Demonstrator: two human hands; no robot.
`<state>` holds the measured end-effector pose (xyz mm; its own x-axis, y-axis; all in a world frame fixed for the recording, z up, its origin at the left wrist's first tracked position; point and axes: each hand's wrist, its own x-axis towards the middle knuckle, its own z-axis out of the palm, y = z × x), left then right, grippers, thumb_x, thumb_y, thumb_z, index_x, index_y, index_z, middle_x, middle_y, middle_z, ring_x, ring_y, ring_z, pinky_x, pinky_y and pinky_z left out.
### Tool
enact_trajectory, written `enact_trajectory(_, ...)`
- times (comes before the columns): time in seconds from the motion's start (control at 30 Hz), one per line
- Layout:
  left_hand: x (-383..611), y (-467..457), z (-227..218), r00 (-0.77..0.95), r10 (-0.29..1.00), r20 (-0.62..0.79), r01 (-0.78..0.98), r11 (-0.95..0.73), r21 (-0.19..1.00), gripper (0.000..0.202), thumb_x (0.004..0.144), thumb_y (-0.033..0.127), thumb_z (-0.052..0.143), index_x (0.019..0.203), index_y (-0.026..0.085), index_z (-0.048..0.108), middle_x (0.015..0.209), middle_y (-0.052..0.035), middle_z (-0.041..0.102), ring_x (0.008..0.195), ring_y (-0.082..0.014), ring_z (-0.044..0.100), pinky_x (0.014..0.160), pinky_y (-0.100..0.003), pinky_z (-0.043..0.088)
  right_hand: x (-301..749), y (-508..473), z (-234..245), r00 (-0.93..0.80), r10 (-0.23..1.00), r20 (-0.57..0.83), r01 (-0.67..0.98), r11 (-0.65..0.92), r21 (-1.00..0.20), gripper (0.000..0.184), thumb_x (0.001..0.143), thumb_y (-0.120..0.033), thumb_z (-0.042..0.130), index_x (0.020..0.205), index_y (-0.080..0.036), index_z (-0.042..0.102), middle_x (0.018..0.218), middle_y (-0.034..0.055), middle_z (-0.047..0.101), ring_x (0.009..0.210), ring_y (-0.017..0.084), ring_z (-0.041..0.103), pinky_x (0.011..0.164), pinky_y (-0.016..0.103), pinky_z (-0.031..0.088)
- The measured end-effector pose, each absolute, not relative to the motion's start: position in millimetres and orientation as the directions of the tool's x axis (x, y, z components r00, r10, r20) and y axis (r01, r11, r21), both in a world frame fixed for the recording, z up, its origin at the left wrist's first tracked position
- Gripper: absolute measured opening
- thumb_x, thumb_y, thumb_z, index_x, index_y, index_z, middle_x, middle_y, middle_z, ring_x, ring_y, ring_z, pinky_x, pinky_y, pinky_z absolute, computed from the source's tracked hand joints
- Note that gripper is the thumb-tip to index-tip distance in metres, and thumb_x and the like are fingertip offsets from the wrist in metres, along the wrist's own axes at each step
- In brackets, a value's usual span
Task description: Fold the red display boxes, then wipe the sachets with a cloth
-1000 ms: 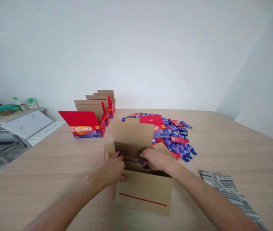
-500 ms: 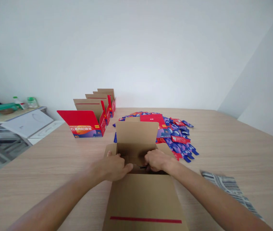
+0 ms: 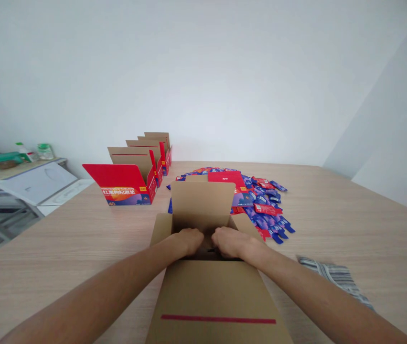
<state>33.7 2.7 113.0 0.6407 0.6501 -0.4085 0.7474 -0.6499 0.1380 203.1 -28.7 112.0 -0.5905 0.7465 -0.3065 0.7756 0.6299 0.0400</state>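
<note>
An open cardboard box stands in front of me, its brown inside showing and its near flap, marked with a red strip, folded toward me. Its back flap rises upright, and the side flaps lean outward. My left hand is down inside the box with fingers curled. Beside it, my right hand is curled as well, also inside. A small dark slot shows at the box bottom between the two hands. Whatever my fingertips grip or press is hidden.
Several open red boxes stand in a row at the left. Behind the box lies a pile of blue and red sachets with a red carton on it. A striped cloth lies right; a side table stands far left.
My left hand has moved from the box's left edge down into it and closed, its thumb no longer stretched out. My right hand has shifted slightly and stays curled inside.
</note>
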Motion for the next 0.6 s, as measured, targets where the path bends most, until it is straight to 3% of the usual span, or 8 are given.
enact_trajectory(0.17,26,9,105,0.636,0.644,-0.426,0.742,-0.662,0.107,0.037,0.073,0.014,0.057,0.108,0.015,0.070,0.111,-0.0185,0.071,0.101,-0.0330,0.068,0.081,-0.039,0.054,203,-31,113,-0.599,0.743,-0.300,0.771,0.636,0.036,0.029,0.078,-0.009,0.056,0.098,-0.015,0.076,0.093,0.0141,0.076,0.084,0.023,0.073,0.073,0.026,0.050)
enact_trajectory(0.37,23,11,117,0.690,0.550,-0.471,0.679,-0.717,0.157,0.036,0.067,0.022,0.061,0.101,0.021,0.072,0.101,-0.0100,0.074,0.087,-0.0288,0.070,0.070,-0.034,0.053,200,-28,112,-0.609,0.724,-0.324,0.755,0.654,0.041,0.027,0.076,-0.007,0.056,0.093,-0.014,0.076,0.090,0.0158,0.076,0.082,0.025,0.073,0.069,0.026,0.049)
enact_trajectory(0.6,24,12,114,0.686,0.556,-0.469,0.686,-0.709,0.163,0.040,0.068,0.017,0.061,0.106,0.025,0.068,0.107,-0.0055,0.073,0.092,-0.0243,0.068,0.075,-0.031,0.052,198,-24,115,-0.635,0.689,-0.350,0.730,0.683,0.019,0.031,0.075,-0.008,0.058,0.097,-0.020,0.075,0.088,0.0104,0.077,0.078,0.022,0.074,0.062,0.023,0.046)
